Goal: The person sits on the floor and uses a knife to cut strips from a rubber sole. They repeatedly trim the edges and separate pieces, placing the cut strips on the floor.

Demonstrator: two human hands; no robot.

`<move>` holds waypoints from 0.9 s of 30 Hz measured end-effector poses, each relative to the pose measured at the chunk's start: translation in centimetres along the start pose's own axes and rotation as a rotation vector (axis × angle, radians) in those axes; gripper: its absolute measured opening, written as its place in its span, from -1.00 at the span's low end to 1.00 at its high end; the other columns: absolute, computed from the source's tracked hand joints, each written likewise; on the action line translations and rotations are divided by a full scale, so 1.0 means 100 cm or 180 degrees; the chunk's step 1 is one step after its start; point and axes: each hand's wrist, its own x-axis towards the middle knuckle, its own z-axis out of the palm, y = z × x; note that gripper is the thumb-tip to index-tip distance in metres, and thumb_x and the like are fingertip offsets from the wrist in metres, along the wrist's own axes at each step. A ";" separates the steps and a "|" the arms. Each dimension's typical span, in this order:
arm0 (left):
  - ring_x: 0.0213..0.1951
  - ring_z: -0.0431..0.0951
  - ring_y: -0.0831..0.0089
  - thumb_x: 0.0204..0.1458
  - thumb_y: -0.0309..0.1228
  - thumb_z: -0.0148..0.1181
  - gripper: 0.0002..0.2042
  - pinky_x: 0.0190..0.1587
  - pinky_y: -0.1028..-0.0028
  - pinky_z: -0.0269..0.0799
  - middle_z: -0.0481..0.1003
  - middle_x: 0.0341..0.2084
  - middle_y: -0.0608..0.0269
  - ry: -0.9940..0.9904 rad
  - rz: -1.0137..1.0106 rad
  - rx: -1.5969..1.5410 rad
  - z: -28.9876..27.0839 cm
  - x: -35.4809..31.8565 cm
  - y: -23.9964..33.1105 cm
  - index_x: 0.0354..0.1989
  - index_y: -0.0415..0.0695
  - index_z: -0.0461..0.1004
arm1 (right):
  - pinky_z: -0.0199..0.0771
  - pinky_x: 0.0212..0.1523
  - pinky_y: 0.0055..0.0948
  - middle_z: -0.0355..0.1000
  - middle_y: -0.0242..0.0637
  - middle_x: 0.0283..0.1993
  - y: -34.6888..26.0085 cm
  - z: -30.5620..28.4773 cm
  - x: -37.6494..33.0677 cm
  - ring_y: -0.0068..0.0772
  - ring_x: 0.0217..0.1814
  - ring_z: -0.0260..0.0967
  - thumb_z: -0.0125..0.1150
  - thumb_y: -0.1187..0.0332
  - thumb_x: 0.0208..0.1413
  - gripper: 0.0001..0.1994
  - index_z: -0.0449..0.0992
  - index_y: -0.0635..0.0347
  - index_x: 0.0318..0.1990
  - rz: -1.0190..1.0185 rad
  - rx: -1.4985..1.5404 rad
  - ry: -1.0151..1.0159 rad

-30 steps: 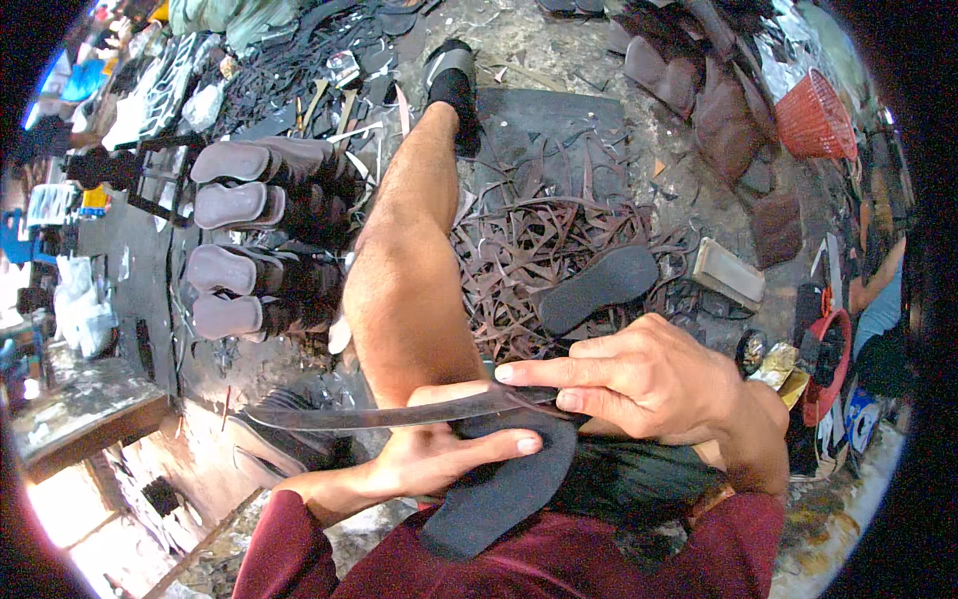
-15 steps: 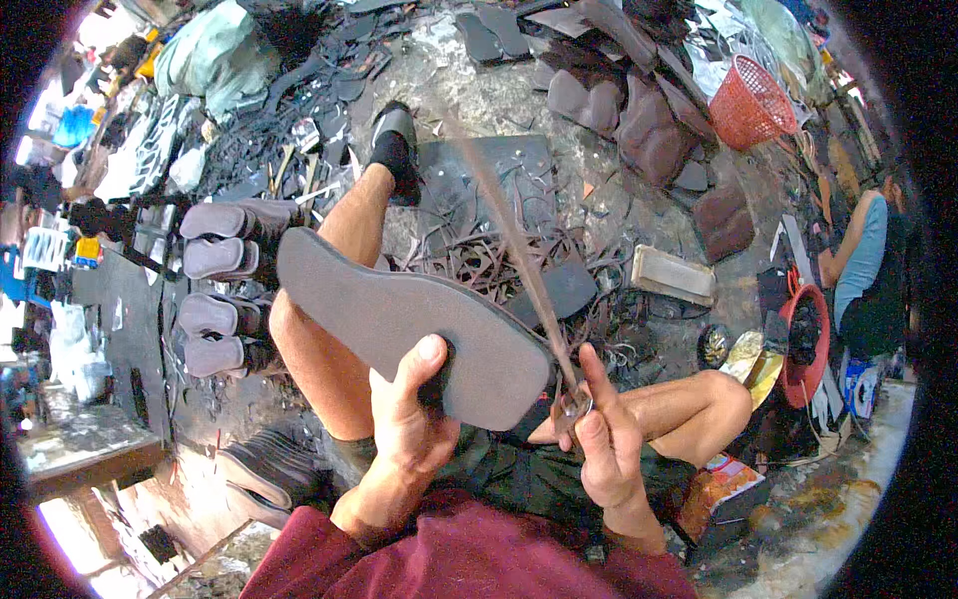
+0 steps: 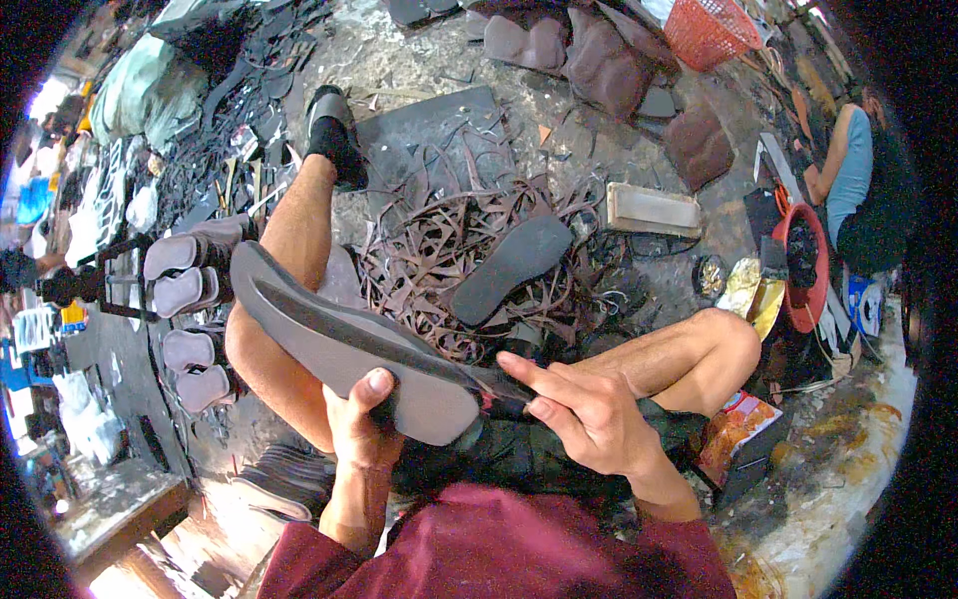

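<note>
The left hand [image 3: 361, 431] grips the long grey rubber shoe sole [image 3: 339, 344]. The right hand [image 3: 584, 414] pinches a dark strip [image 3: 499, 384] along its edge; that edge looks only partly covered.

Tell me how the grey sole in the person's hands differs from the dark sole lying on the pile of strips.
The grey sole is held up at its heel end by the left hand, with the right hand at its edge; the dark sole lies loose on the brown strips, untouched. The grey sole is lighter and looks larger here, being nearer the camera. Both are flat, foot-shaped pieces.
</note>
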 end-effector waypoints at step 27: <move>0.34 0.23 0.08 -0.24 -0.33 0.59 0.12 0.35 0.20 0.19 0.17 0.32 -0.18 -0.0132 0.2668 0.2555 0.017 -0.035 0.027 0.43 -0.34 -0.13 | 0.45 -0.14 -0.44 0.55 -0.36 -0.24 -0.035 0.025 0.133 -0.45 -0.25 0.47 0.41 0.41 0.03 -0.78 0.58 0.23 -0.17 0.0707 0.3323 0.1653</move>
